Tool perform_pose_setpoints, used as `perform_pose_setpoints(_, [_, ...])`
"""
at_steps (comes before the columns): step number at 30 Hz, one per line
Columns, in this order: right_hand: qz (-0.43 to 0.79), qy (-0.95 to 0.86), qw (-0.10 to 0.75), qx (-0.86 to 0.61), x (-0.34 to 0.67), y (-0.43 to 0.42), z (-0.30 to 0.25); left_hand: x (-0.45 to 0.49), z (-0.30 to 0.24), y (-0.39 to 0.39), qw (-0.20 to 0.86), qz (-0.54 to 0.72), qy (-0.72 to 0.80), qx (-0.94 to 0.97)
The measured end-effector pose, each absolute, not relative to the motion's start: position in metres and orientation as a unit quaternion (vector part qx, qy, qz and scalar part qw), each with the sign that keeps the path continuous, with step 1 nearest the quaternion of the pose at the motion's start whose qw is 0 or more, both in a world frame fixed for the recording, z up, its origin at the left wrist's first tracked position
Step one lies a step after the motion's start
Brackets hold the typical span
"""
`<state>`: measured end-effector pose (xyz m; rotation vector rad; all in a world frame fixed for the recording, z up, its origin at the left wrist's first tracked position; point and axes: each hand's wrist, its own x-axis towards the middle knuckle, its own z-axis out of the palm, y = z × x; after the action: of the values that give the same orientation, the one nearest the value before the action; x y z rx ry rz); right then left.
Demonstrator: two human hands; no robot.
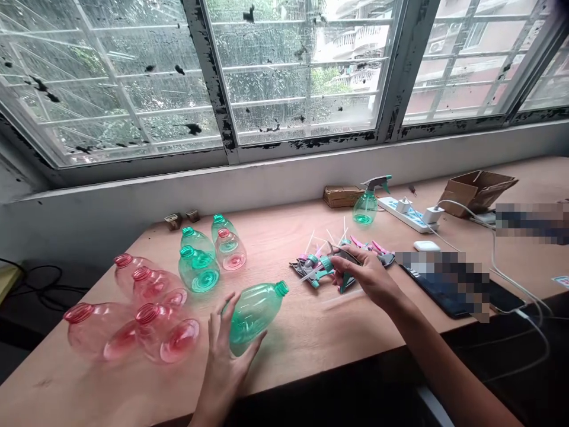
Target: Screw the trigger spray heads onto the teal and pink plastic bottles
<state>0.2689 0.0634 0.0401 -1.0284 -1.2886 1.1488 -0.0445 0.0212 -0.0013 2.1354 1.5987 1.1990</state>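
My left hand is closed round the lower part of a clear green plastic bottle. The bottle is tilted, its open threaded neck toward the right. In my right hand is a trigger spray head with a green collar, pinched between thumb and fingers. Right behind and below that hand lies a heap of grey, green and pink spray heads with thin white tubes, partly hidden by the hand. A pale tube below the hand is blurred.
Several pink bottles and green bottles without heads stand or lie at the left. A complete green spray bottle stands at the back, near a power strip and cardboard boxes. White cables and a dark tablet-like device lie at the right.
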Motion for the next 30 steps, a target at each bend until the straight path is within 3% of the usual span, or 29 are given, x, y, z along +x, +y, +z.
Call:
perform_pose_setpoints(3, [0.475, -0.544, 0.523, -0.453, 0.267, 0.063, 0.037, -0.045, -0.003, 0.02, 0.123, 0.41, 0.541, 0.724])
perform_pose_setpoints(9, [0.508, -0.458, 0.6, -0.414, 0.289, 0.074, 0.023, -0.048, -0.008, 0.021, 0.171, 0.429, 0.538, 0.705])
perform_pose_setpoints(15, [0.527, -0.435, 0.559, -0.47, 0.297, 0.075, 0.017, -0.045, -0.011, 0.025, 0.231, 0.469, 0.523, 0.673])
perform_pose_setpoints(22, [0.468, -0.426, 0.602, -0.487, 0.298, 0.06, 0.038, -0.047, -0.009, 0.021, 0.268, 0.46, 0.529, 0.661])
perform_pose_setpoints(30, [0.517, -0.542, 0.478, -0.459, 0.257, 0.05, 0.037, -0.046, -0.005, 0.018, 0.316, 0.45, 0.516, 0.657])
